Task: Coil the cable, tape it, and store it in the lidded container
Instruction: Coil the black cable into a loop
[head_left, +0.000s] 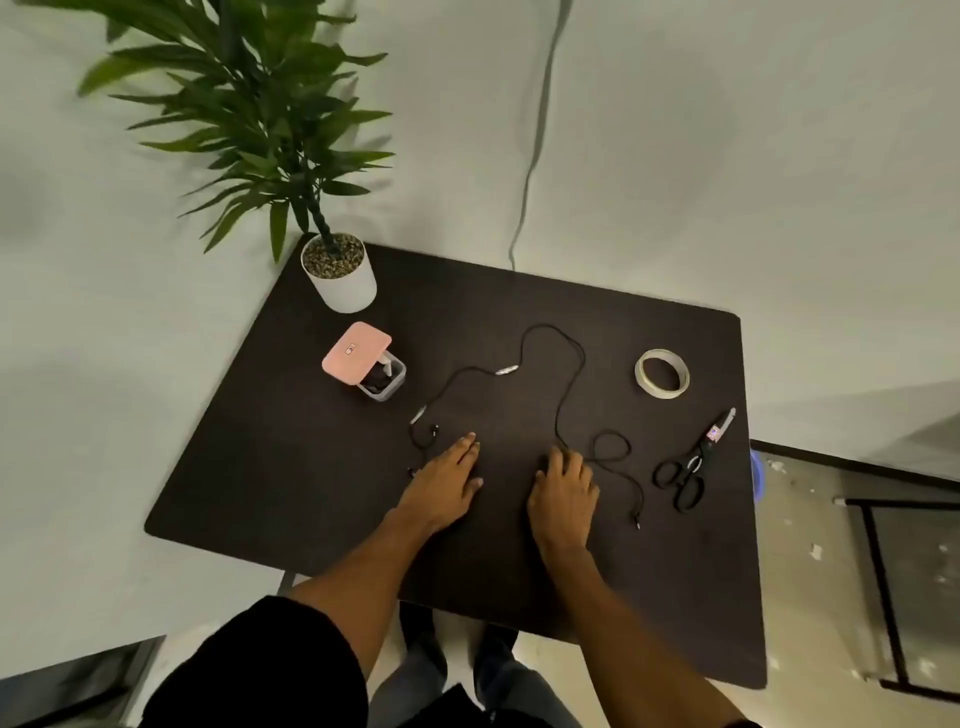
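A thin black earphone cable (570, 384) lies uncoiled in loose curves across the dark table (291, 467). Its earbuds are at the left near my left hand (447, 483), its plug at the right near my right hand (563, 493). Both hands rest flat on the table, palms down, fingers slightly apart, holding nothing. My right hand's fingertips lie at a stretch of the cable. A roll of pale tape (662, 373) lies flat at the right. A small clear container (385, 378) stands at the left, its pink lid (356, 347) tilted up; something dark is inside.
Black-handled scissors (693, 465) lie at the right edge below the tape. A potted plant in a white pot (340, 275) stands on the far left corner. A grey cord (535, 135) hangs down the wall behind. The floor and a metal frame show to the right.
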